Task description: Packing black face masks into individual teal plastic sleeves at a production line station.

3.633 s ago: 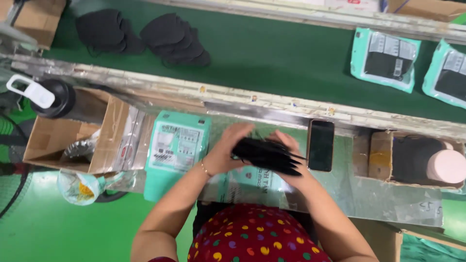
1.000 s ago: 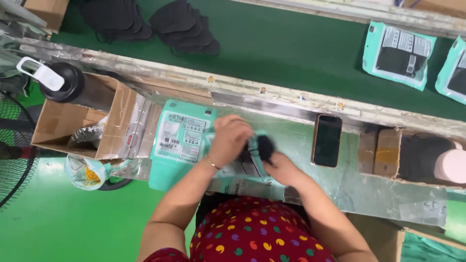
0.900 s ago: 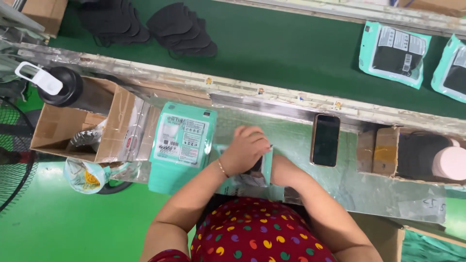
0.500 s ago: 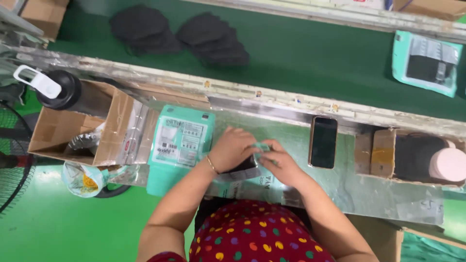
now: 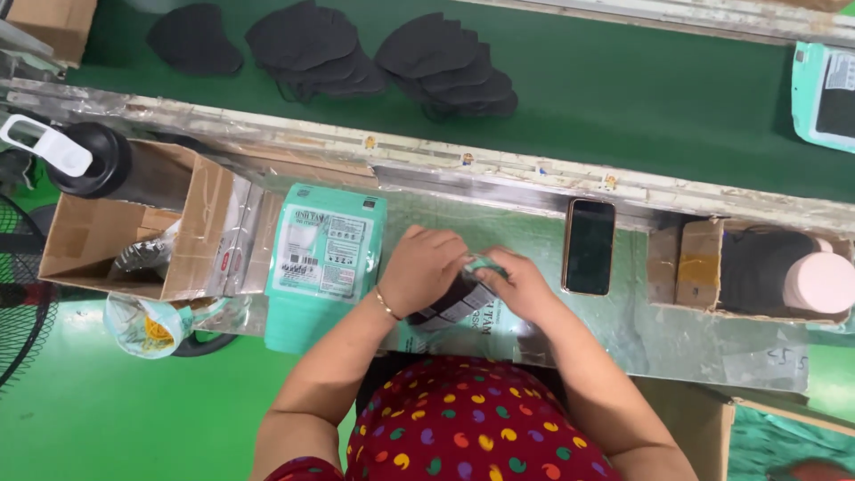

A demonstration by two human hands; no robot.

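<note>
Teal pouch (image 5: 459, 303) clamped in both grips, left hand (image 5: 426, 267), right hand (image 5: 521, 283)

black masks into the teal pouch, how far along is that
Done: a filled teal pouch lies on the green belt. In hand: the left hand and right hand both grip a teal pouch with black masks showing inside it. Left: a stack of flat pouches beside the hands, and loose mask piles on the belt.
</note>
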